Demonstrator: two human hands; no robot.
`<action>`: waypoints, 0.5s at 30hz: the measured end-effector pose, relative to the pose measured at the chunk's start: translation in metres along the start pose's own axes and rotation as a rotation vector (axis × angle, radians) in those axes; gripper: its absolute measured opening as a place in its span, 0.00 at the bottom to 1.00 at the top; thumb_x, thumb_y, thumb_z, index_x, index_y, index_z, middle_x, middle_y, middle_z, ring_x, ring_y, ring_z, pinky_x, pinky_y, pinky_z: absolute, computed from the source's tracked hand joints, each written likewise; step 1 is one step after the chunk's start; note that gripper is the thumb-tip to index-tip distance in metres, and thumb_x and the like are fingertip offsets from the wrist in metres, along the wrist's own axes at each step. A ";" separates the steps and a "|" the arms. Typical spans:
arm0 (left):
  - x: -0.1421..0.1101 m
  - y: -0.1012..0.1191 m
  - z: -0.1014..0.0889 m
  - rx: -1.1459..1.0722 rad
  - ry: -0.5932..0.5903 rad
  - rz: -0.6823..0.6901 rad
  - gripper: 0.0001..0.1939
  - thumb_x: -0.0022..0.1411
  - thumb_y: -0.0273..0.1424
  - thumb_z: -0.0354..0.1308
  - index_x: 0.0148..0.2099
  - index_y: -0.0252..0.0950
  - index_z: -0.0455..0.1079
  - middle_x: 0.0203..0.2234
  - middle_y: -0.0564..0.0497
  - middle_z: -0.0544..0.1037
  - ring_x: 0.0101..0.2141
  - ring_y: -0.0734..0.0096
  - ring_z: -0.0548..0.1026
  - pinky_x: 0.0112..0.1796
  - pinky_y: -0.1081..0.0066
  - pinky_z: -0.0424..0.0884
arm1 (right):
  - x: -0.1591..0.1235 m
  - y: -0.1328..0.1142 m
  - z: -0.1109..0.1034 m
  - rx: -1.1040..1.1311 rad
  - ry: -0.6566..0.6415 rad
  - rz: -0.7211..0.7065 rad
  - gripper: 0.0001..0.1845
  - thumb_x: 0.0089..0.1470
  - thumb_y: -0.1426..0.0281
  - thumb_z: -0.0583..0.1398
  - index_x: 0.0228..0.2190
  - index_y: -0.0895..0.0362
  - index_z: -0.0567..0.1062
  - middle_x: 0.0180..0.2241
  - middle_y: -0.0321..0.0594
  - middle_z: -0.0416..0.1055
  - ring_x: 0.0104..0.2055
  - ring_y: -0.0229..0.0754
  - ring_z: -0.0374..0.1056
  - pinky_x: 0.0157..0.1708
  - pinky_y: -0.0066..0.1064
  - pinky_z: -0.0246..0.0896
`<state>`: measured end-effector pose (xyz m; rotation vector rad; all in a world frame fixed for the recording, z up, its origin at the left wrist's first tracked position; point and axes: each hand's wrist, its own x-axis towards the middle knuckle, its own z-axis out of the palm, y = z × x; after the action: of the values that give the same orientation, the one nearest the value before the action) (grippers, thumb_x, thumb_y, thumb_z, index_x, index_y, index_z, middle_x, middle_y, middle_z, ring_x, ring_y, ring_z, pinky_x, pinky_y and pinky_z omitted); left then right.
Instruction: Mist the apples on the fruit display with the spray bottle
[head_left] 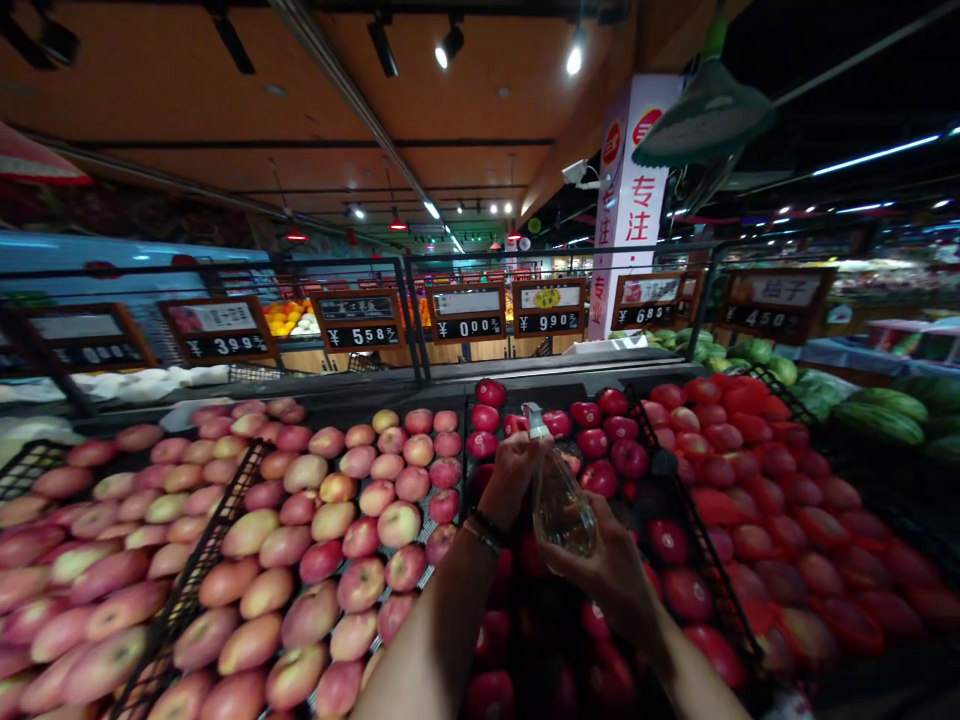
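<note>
Your two forearms rise from the bottom centre of the frame. Your right hand (611, 570) cups the underside of a clear plastic spray bottle (561, 505), its grip clenched round the bottle's rounded body. Your left hand (512, 475), with a dark braided bracelet (486, 528) at the wrist, is closed round the bottle's neck just under the white spray nozzle (533, 421). The bottle is tilted a little, just right of centre, over the dark red apples.

Beneath your hands a black wire-mesh crate (694, 540) holds glossy dark red apples (600, 440); those closest to you lie in shadow. In the left half of the frame, another black mesh crate (191, 590) is packed with pink-and-yellow blushed apples (360, 535), and more of the same fruit fills the far lower left. On the right, bright red apples in foam net sleeves (757, 490) cover the display counter's slope.

Further back, across the middle of the frame, a row of black price boards with white digits (360, 322) stands on a dark rail. At the right edge lie striped green watermelons (874, 415). Behind the boards stands a white pillar sign with red characters (634, 200), and spotlights (450, 45) hang from the orange-brown ceiling at the top.
</note>
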<state>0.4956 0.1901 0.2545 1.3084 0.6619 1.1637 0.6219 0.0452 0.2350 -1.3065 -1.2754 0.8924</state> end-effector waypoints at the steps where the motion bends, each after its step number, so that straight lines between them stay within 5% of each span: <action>1: 0.002 -0.003 0.005 -0.011 -0.010 -0.005 0.21 0.63 0.50 0.73 0.39 0.36 0.76 0.30 0.50 0.83 0.27 0.68 0.78 0.30 0.70 0.73 | 0.000 0.002 -0.003 0.008 0.002 0.007 0.33 0.52 0.58 0.76 0.55 0.50 0.72 0.46 0.38 0.87 0.46 0.54 0.85 0.46 0.42 0.78; 8: 0.018 -0.032 0.045 -0.031 -0.047 -0.031 0.26 0.61 0.53 0.74 0.43 0.34 0.78 0.33 0.48 0.84 0.29 0.69 0.79 0.31 0.71 0.73 | 0.001 0.033 -0.027 0.009 0.093 0.057 0.35 0.52 0.53 0.75 0.56 0.50 0.73 0.48 0.43 0.88 0.49 0.59 0.85 0.47 0.45 0.80; 15: 0.032 -0.057 0.081 -0.064 -0.020 -0.006 0.20 0.58 0.45 0.76 0.41 0.35 0.79 0.33 0.50 0.82 0.31 0.70 0.76 0.34 0.71 0.72 | 0.006 0.064 -0.062 -0.188 0.203 0.160 0.37 0.48 0.51 0.75 0.56 0.47 0.74 0.42 0.41 0.88 0.46 0.61 0.86 0.46 0.47 0.80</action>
<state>0.5950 0.1964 0.2240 1.2616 0.6088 1.1569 0.6948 0.0478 0.1838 -1.6229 -1.1272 0.7411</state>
